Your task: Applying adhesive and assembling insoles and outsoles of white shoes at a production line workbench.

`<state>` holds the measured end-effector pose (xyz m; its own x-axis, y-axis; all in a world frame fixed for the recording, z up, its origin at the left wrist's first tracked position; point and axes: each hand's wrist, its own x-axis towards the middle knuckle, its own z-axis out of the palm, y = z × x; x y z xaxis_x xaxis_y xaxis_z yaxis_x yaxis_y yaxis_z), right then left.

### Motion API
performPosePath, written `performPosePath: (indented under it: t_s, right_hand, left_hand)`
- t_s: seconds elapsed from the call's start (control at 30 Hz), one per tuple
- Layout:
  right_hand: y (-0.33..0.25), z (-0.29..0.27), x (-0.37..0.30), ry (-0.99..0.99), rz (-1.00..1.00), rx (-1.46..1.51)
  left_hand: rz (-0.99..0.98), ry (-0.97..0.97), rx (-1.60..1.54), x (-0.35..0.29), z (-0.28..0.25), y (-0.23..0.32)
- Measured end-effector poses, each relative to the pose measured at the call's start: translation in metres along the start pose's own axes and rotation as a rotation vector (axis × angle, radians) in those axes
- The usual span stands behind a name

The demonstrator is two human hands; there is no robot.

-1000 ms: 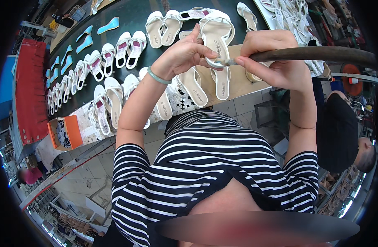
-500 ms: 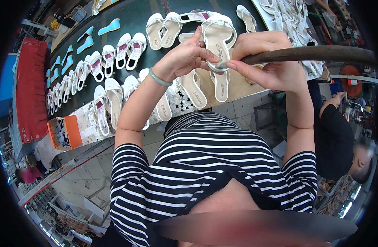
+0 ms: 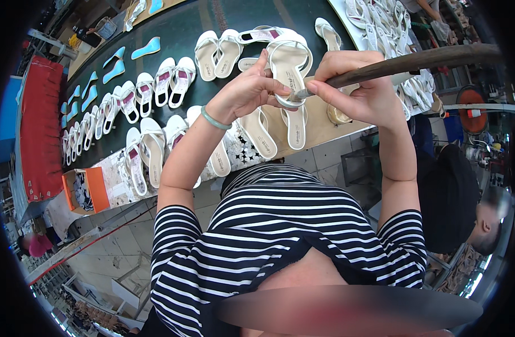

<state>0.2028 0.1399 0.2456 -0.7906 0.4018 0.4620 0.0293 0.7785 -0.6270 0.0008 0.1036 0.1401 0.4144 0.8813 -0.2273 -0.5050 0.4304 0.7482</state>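
Note:
A white sandal (image 3: 284, 64) with a pale insole is gripped by my left hand (image 3: 243, 94), its thumb on the heel end and its fingers at the side and below. My right hand (image 3: 363, 92) is closed around a long brown tool (image 3: 414, 63) that looks like wood. The tool's narrow pale tip touches or nearly touches the sandal's heel end, close to my left thumb. The tip's exact shape is too small to make out. Directly below the held sandal, another white sandal (image 3: 296, 128) lies on the table's near edge, partly covered.
Rows of white sandals (image 3: 144, 94) stand on the dark green table (image 3: 173, 39). Light-blue sole-shaped pieces (image 3: 146, 49) lie farther back. An orange box (image 3: 94, 188) sits at the near left corner. More sandals are heaped on a white surface at right, near a person in black (image 3: 445, 202).
The tool's far end has swung upward while its tip stays at the sandal's heel. Both hands and the held sandal sit slightly lower in view. Both grips look the same.

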Motion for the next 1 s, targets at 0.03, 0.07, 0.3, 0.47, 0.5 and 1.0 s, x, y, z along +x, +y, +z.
performPosePath:
  t_s: [0.03,0.07,0.3,0.47,0.5,1.0]
  right_hand:
    - [0.001,0.000,0.000,0.001,-0.001,-0.005]
    - [0.001,0.001,0.000,0.001,-0.001,0.002]
    - [0.003,0.007,0.001,0.018,-0.017,0.043]
    - [0.002,0.006,0.000,0.034,-0.012,0.047]
    - [0.002,0.005,-0.001,0.044,-0.003,0.045]
    - [0.002,0.007,0.000,0.026,-0.032,0.011]
  left_hand:
    - [-0.011,0.010,0.016,-0.001,0.001,0.002]
    - [-0.020,0.024,0.031,-0.002,0.002,0.003]
    - [0.015,-0.050,-0.023,0.001,-0.001,0.000]
    - [-0.046,0.024,-0.062,0.001,-0.009,-0.002]
    - [-0.044,0.024,-0.063,0.001,-0.009,-0.002]
    - [-0.044,-0.004,-0.059,0.003,-0.008,0.000]
